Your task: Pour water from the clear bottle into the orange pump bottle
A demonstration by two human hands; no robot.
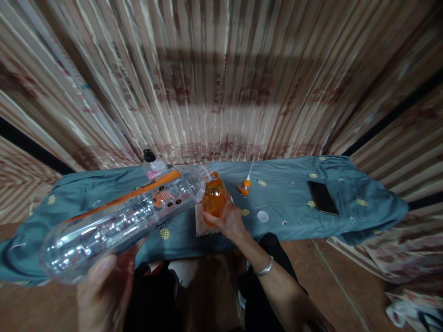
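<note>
My left hand (112, 272) grips a large clear plastic bottle (128, 216) with an orange-edged label, tilted so its neck points right and sits higher than its base. The mouth of that bottle meets the opening of a small orange bottle (215, 196); whether liquid passes between them I cannot tell. Fingers of my right hand (228, 219) wrap round the orange bottle and keep it upright above a folded beige cloth (204, 225). To its right lies an orange pump top (246, 184) with a pale tube, detached.
A blue-green patterned cloth (287, 198) covers the long table. On it rest a dark phone (322, 197), a white round cap (263, 216) and, at the back left, a bottle with a black top (154, 166). A pleated curtain (221, 83) hangs close behind.
</note>
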